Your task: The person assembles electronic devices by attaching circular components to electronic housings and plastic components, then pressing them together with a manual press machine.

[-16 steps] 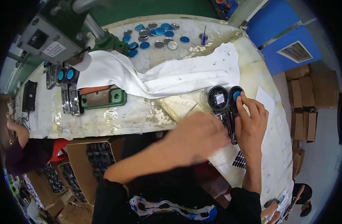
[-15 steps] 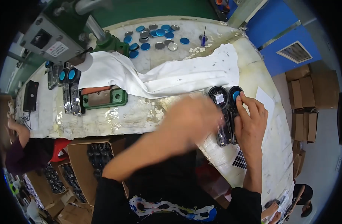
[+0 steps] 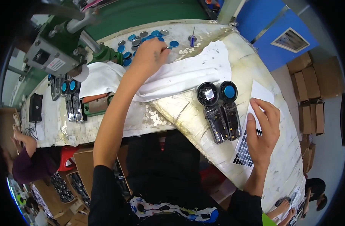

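Though discs [image 3: 155, 33] uncountable, two black devices [image 3: 216, 122]

The wearer's left hand [image 3: 148, 58] and right hand [image 3: 264, 130] count two, over one table [image 3: 283, 164]. It holds two black round-headed devices [image 3: 216, 121] at right and at least two blue-capped ones [image 3: 77, 105] at left, one screwdriver [image 3: 192, 40], one white cloth [image 3: 197, 63] and one green press [image 3: 104, 54]. Over ten blue and silver discs [image 3: 174, 43] show, some hidden.

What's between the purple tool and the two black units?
White cloth, plus small white pieces near the purple tool; the two black units lie beyond the cloth, in the head view.
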`<act>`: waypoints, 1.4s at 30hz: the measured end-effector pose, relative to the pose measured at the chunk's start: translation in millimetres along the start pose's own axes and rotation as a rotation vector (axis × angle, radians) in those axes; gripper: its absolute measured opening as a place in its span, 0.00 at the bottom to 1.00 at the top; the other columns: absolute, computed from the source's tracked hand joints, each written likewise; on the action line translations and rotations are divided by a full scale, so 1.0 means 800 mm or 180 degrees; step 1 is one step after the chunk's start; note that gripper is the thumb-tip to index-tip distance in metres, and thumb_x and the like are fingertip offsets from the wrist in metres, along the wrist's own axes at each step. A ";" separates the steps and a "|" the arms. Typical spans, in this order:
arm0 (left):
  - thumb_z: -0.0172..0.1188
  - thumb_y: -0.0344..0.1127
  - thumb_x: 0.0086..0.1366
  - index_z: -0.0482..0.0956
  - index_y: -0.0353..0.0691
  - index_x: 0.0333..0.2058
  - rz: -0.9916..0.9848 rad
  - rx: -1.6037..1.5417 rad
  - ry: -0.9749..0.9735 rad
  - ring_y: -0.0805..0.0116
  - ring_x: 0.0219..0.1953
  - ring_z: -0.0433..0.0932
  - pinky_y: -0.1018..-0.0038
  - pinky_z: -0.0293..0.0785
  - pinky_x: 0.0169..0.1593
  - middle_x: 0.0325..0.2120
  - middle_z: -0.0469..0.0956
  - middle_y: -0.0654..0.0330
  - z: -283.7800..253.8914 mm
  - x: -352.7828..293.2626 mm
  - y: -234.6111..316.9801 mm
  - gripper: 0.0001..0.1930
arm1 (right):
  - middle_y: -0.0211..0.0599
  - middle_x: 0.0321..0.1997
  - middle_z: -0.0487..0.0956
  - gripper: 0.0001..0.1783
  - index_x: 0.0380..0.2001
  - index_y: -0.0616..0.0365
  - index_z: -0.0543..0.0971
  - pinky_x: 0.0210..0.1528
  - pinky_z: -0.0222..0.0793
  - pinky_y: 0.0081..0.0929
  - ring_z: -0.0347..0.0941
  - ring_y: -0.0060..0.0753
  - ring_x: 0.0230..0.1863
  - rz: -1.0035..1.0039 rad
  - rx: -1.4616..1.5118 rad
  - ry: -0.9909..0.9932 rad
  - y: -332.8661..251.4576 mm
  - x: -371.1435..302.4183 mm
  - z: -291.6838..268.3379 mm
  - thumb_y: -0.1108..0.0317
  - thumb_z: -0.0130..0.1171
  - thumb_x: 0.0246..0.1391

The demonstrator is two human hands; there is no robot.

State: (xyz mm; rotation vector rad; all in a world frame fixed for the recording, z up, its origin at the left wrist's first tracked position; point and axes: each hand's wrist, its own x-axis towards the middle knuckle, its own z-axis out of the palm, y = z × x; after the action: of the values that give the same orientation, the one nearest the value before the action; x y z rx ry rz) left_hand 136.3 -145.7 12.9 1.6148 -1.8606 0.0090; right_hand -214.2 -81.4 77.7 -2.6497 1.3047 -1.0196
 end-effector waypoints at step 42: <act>0.68 0.38 0.56 0.82 0.40 0.46 0.0630 -0.1520 -0.0226 0.48 0.66 0.63 0.51 0.64 0.65 0.59 0.71 0.54 0.051 -0.191 0.225 0.18 | 0.38 0.38 0.77 0.19 0.42 0.61 0.82 0.38 0.72 0.35 0.74 0.42 0.38 -0.0598 0.0377 -0.1651 -0.030 0.086 0.047 0.78 0.70 0.43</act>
State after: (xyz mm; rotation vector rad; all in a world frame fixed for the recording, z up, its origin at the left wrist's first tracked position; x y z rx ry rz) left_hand -39.3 14.2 -18.7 1.1147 -1.8888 -0.3821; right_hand -146.0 -124.9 92.8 -2.7133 0.8728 -0.3524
